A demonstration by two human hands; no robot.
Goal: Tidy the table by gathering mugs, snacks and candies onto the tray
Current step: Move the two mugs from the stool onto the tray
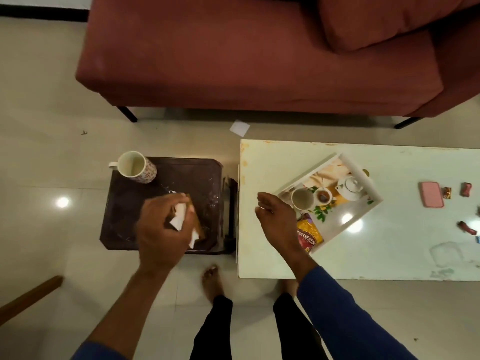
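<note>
My left hand (pixel 162 226) is over the dark side table (pixel 207 178), closed around a brown and white snack packet (pixel 193 224). A floral mug (pixel 136 167) stands at that table's far left corner. My right hand (pixel 276 218) hovers with loosely curled fingers and nothing in it over the left end of the white table (pixel 389 255), beside the white tray (pixel 363 214). On the tray are a plain mug (pixel 302 199) and a yellow and red snack bag (pixel 309 236). Wrapped candies (pixel 466 189) (pixel 466 228) (pixel 447 192) lie on the white table at the right.
The tray bottom carries a printed teapot and teacup picture. A pink phone-like case (pixel 431 194) lies right of the tray. A red sofa (pixel 246 53) stands beyond both tables. A white paper scrap (pixel 239 128) lies on the floor. My bare feet are below the tables.
</note>
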